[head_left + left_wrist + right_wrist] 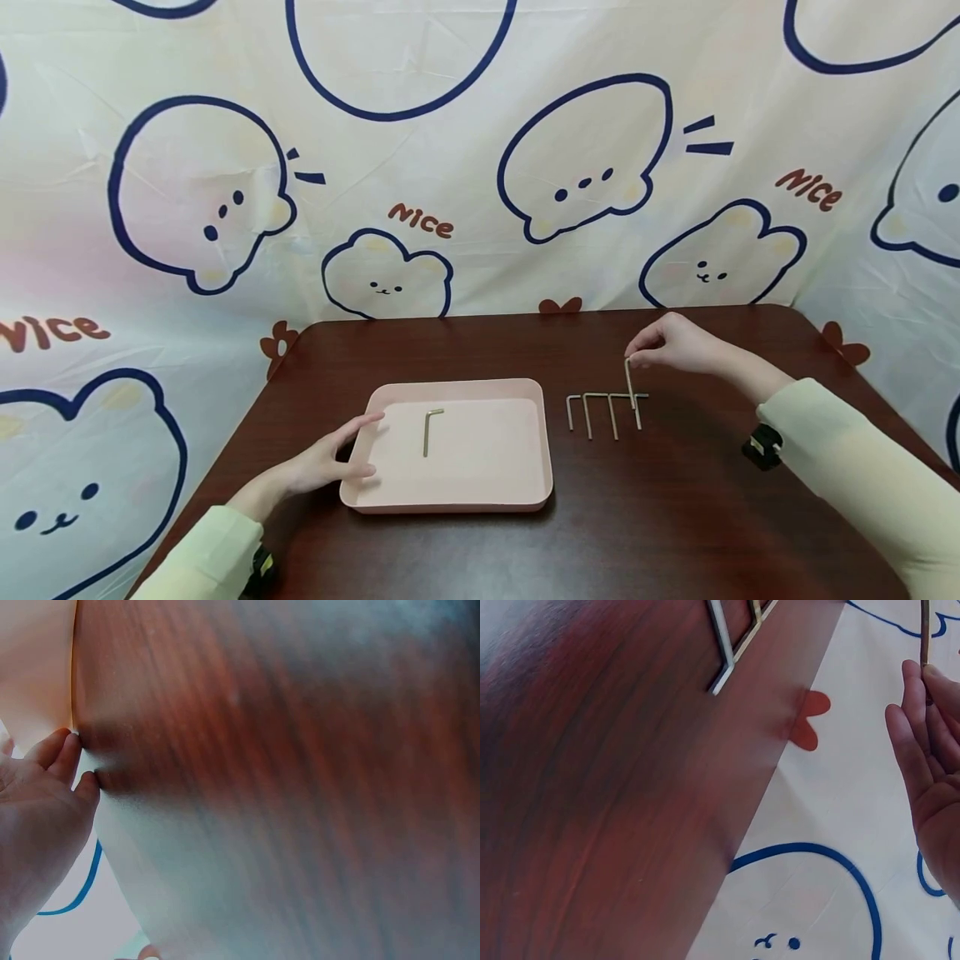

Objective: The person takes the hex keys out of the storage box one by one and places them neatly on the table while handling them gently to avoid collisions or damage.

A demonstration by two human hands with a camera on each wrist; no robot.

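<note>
In the head view my left hand (322,457) rests on the left rim of a pale pink tray (517,492), index finger and thumb spread over it. The left wrist view shows fingertips of that left hand (45,795) against the tray's outer side. One L-shaped hex key (427,435) lies in the tray. To its right, my right hand (678,343) pinches another hex key, which hangs down over several hex keys (587,417) lying in a row on the table. In the right wrist view the held hex key (925,634) sits between thumb and fingers.
The dark brown wooden table (675,533) stands against a pale cloth backdrop (465,167) with bear drawings. The backdrop also hangs on both sides. Beyond the right hand runs the table's back edge.
</note>
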